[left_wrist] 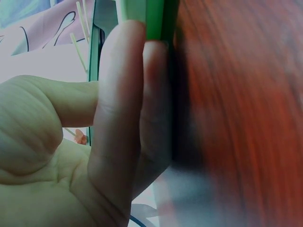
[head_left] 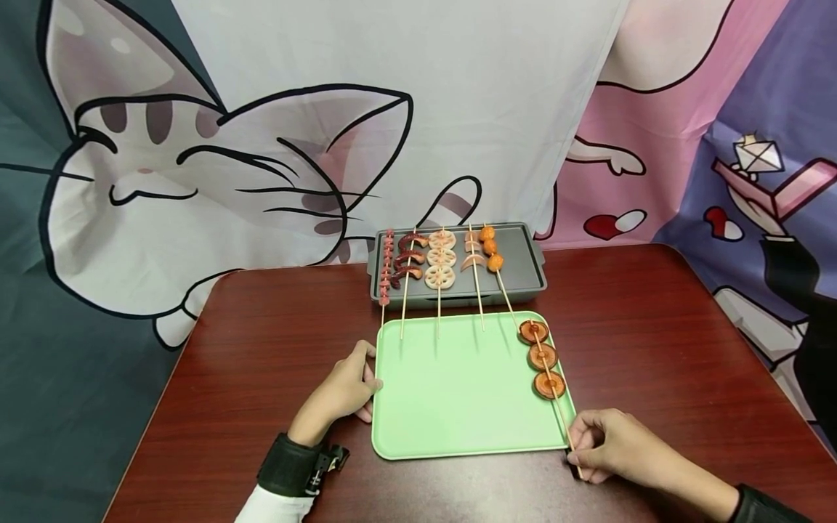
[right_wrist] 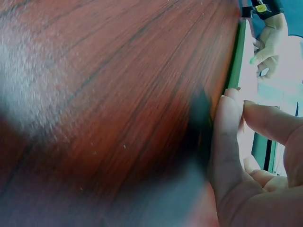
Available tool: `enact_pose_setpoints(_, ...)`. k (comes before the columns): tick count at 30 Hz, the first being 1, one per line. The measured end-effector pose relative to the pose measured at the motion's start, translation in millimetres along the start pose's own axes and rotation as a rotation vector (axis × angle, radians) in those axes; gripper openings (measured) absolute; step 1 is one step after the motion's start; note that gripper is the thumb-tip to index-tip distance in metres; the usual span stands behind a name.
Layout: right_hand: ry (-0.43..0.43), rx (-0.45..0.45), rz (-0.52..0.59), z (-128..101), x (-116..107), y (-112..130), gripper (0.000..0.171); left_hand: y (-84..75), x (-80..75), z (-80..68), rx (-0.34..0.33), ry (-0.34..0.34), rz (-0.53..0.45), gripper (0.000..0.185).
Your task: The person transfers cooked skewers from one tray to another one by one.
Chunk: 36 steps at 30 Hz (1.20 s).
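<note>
A light green tray [head_left: 451, 414] lies on the table. My left hand [head_left: 343, 385] holds its left edge, the thumb over the rim and the fingers along the side; in the left wrist view the fingers [left_wrist: 120, 94] meet the green edge. Along the tray's right side lies a skewer of three brown mushroom slices [head_left: 542, 357]. Near the tray's front right corner, my right hand [head_left: 611, 444] pinches the lower end of that skewer's stick between thumb and fingers. In the right wrist view the fingertips [right_wrist: 228, 101] are beside the tray edge; the stick is mostly hidden.
Behind the tray stands a dark grey grill pan [head_left: 532, 280]. Across it lie skewers of red pieces [head_left: 385, 269], dark curled pieces [head_left: 409, 273], lotus root slices [head_left: 441, 258], pinkish pieces [head_left: 472, 261] and orange balls [head_left: 490, 247]. Their sticks reach toward the tray. A printed cloth [head_left: 510, 94] hangs behind.
</note>
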State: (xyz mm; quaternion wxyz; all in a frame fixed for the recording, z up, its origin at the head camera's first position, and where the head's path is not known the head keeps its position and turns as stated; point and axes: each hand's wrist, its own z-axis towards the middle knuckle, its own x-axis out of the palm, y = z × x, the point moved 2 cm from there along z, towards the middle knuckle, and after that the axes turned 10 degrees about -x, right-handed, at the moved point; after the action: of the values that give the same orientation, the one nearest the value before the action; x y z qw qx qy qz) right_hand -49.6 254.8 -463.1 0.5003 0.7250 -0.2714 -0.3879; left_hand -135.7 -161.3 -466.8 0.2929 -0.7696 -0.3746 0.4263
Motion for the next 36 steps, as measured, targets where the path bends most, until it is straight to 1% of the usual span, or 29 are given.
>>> enact_pose_setpoints(7, -0.025, -0.028, -0.139, 1.4, -1.6, 6.7, 0.021, -0.9, -0.7, 1.2, -0.003, -0.003, -0.004, 0.044)
enact_pose_setpoints(11, -0.036, -0.036, -0.194, 1.3, -3.1, 7.1, 0.023, -1.6, -1.2, 1.0, -0.006, -0.009, -0.005, 0.044)
enact_pose_setpoints(18, -0.035, -0.020, -0.213, 1.0, -3.8, 4.5, 0.028, -2.5, -1.8, 0.7, -0.008, -0.006, -0.003, 0.045)
enact_pose_setpoints(23, 0.004, -0.013, -0.195, 1.6, -6.2, 3.9, 0.031, -2.6, -1.9, 0.5, -0.009, 0.003, -0.002, 0.045)
enact_pose_setpoints(26, 0.031, -0.029, -0.222, 2.3, -9.8, 6.1, 0.032, -2.4, -1.7, -0.1, -0.008, 0.009, 0.001, 0.045)
enact_pose_setpoints(30, 0.029, -0.054, -0.297, 4.6, -16.2, 11.8, 0.033, -1.5, -1.1, -0.5, -0.007, 0.011, -0.004, 0.045)
enact_pose_setpoints(33, -0.003, -0.074, -0.365, 8.3, -21.7, 18.0, 0.031, -0.8, -0.7, -0.8, -0.009, 0.009, -0.007, 0.045)
enact_pose_setpoints(36, -0.052, -0.115, -0.456, 13.2, -27.7, 25.6, 0.028, 0.0, -0.6, -0.7, -0.012, 0.006, -0.008, 0.045)
